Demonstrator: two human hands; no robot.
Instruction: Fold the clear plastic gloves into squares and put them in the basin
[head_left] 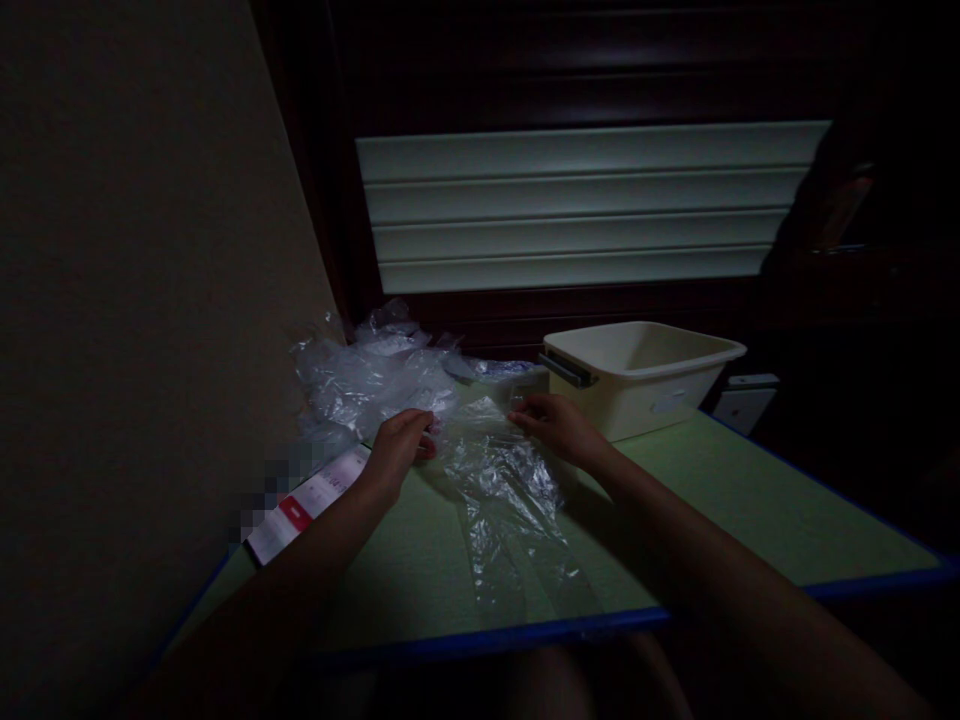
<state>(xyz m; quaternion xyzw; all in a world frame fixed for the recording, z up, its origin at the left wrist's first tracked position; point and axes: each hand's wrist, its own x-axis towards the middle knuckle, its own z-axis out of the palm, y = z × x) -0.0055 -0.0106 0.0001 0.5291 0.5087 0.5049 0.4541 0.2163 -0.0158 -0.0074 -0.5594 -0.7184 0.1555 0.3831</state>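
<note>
A clear plastic bag [499,480] lies crumpled on the green tabletop, its two handle-like strips stretching toward the blue front edge. At the bag's far left corner, my left hand [397,450] is closed in a pinch on the thin film. My right hand [555,422] pinches the far right corner, with thumb and fingertips together. Behind and left of my left hand rises a loose heap of clear plastic bags [367,375]. The picture is dark, so the exact grip on the film is hard to make out.
A cream plastic bin [637,395] with a dark handle stands at the back right. Beside the heap is a blue-and-white packet [502,369]. A white printed box or booklet with a red patch [322,495] lies at the left, near the wall [150,300]. The table [720,490] has a blue edge.
</note>
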